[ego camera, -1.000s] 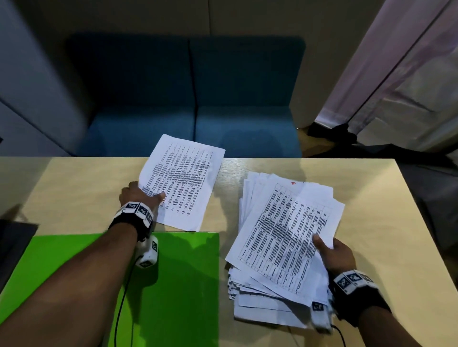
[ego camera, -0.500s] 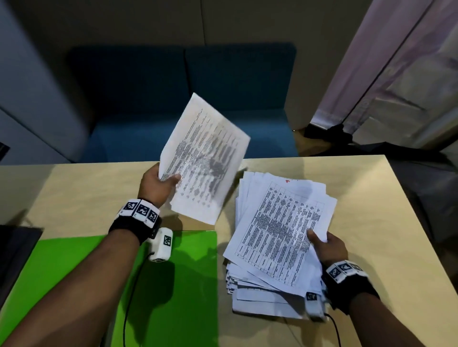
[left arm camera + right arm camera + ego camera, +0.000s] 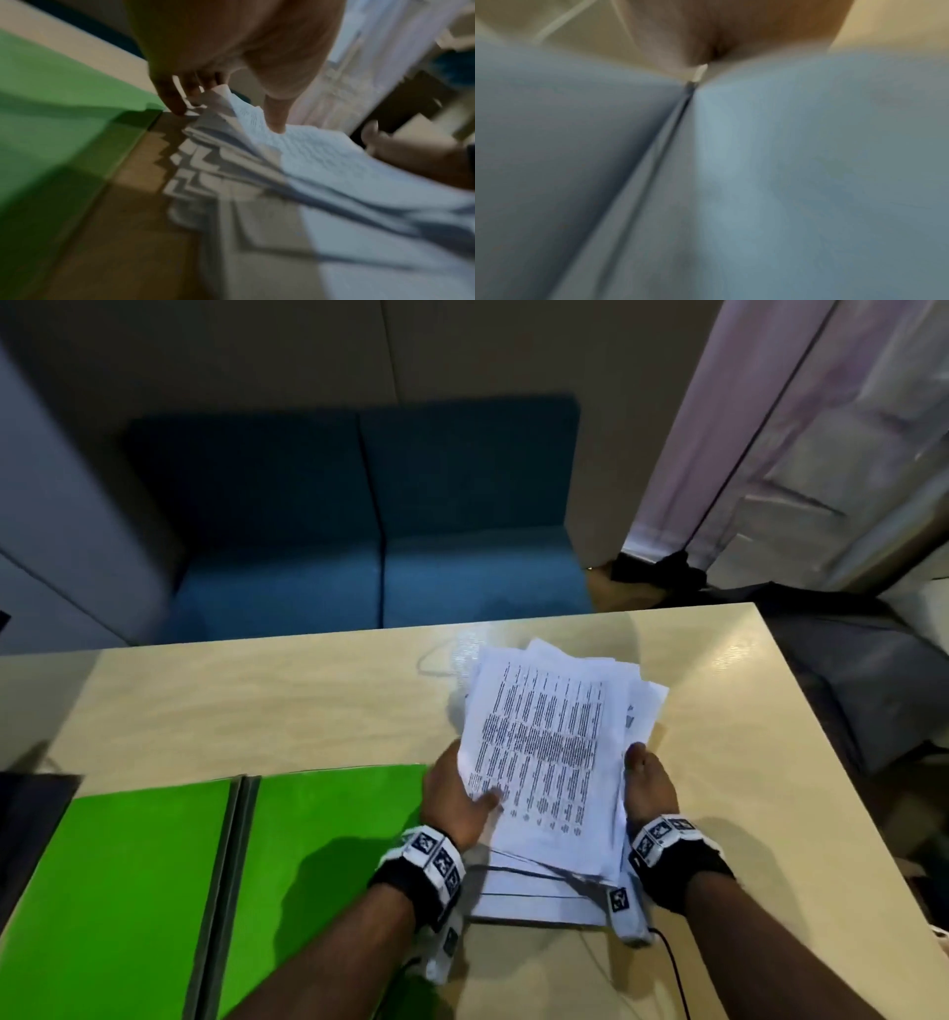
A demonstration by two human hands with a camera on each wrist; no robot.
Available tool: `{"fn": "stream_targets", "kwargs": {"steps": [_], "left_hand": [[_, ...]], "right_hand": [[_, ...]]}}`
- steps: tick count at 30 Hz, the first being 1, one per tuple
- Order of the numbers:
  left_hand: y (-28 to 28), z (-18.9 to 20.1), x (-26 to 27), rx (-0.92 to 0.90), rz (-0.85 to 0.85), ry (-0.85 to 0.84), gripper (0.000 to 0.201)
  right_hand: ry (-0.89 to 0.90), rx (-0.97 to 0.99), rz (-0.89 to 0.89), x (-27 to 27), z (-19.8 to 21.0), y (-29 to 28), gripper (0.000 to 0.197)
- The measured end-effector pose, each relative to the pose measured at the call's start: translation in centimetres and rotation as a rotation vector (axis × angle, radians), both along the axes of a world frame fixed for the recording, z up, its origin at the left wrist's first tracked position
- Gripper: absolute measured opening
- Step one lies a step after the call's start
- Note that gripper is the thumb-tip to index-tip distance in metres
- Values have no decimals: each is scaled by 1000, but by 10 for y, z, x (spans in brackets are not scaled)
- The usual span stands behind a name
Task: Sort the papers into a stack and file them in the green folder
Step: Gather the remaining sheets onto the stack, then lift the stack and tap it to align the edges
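Note:
A loose pile of printed white papers [image 3: 544, 762] lies on the wooden table [image 3: 257, 706], right of centre. My left hand [image 3: 462, 796] grips the pile's left edge, with the thumb on the top sheet [image 3: 334, 154] and the fingers [image 3: 174, 101] below the edge. On the right edge is my right hand [image 3: 644, 780]; its thumb is at the paper's side and its fingers are hidden beneath. The right wrist view is blurred, showing paper [image 3: 782, 162] wedged into the palm. The green folder [image 3: 154, 891] lies open flat just left of the pile, also as the green folder [image 3: 51, 105] in the left wrist view.
A blue sofa [image 3: 359, 531] stands beyond the table's far edge. A curtain [image 3: 770, 428] hangs at the right. A dark object [image 3: 25, 814] sits at the table's left edge. Thin cables run from both wrists over the near table.
My left hand lifted the single sheet from the table's far left, carried it right and laid it on the pile. Both hands now hold the pile's sides.

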State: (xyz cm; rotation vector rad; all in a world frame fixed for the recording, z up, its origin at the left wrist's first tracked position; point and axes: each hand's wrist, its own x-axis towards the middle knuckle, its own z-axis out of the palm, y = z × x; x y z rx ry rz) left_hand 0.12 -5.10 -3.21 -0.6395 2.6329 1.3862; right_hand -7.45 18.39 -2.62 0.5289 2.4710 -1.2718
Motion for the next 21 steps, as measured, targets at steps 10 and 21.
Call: {"fn": "stream_targets", "kwargs": {"steps": [10,21], "left_hand": [[11,-9,10,-236,-76,-100,68],[1,-7,-1,63,211,-119,48]], "right_hand": [[-67,5,233,-13,5,-1,60],[103,-96,207,-6,14,5,37]]}}
